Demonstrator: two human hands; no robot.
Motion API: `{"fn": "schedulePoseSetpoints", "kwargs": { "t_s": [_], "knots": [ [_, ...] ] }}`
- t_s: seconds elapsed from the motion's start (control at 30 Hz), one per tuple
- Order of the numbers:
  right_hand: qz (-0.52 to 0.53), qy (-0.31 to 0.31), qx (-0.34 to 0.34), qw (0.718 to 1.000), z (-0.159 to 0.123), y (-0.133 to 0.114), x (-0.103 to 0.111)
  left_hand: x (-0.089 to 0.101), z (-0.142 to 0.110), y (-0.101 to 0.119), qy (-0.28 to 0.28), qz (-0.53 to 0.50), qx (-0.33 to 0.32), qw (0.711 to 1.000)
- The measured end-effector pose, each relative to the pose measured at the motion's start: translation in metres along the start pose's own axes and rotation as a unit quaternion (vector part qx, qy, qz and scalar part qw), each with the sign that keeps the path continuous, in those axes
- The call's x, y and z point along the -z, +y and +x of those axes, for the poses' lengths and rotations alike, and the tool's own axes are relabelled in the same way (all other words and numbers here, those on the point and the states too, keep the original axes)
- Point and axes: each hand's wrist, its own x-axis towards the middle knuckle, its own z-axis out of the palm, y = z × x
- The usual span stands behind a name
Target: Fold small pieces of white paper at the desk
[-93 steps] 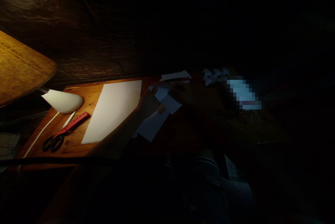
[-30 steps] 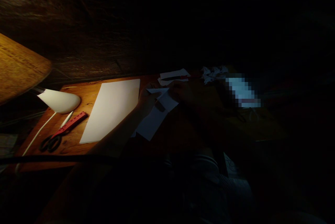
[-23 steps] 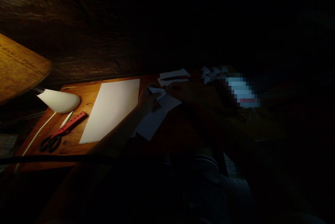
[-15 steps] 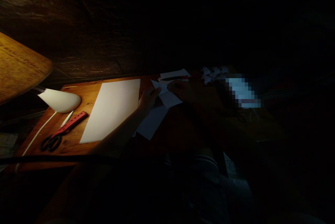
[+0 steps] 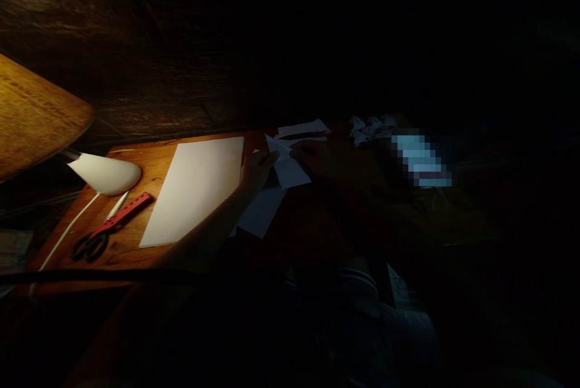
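Note:
A creased sheet of paper (image 5: 290, 171) is held up between my two hands over the wooden table. My left hand (image 5: 258, 170) pinches its left edge, fingers closed. On the right side, my right hand (image 5: 312, 155) grips the paper near its upper edge; it is in deep shadow and its fingers show only in part. Below the held piece lies another white sheet of paper (image 5: 263, 213), partly covered by my left forearm. Left of my left hand is a large stack of white paper (image 5: 197, 188), brightly lit.
A lamp with a white base (image 5: 106, 175) stands at the left, near black-handled scissors (image 5: 96, 245) in a red cover and a white pen (image 5: 118, 205). Behind my hands lie paper pieces (image 5: 301, 129) with a dark tool, then several folded paper shapes (image 5: 369, 128). A blurred bright screen (image 5: 421, 161) is at right.
The held paper has turned slightly, its lower corner shifting left and its upper tip rising a little. Both hands keep their grip in nearly the same place.

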Motion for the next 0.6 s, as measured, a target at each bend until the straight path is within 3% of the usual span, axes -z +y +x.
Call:
{"fn": "schedulePoseSetpoints", "kwargs": {
  "t_s": [0.2,0.37,0.6],
  "knots": [
    [0.01,0.006,0.003,1.0,0.0,0.0,-0.001,-0.003,-0.004,0.01,0.003,-0.028,-0.008,1.0],
    [0.007,0.016,0.005,1.0,0.003,0.004,-0.002,-0.001,-0.004,0.012,0.012,0.01,-0.015,1.0],
    [0.029,-0.013,-0.008,0.999,0.0,0.0,-0.001,0.0,-0.002,0.015,0.003,0.032,-0.027,0.999]
  ]
}}
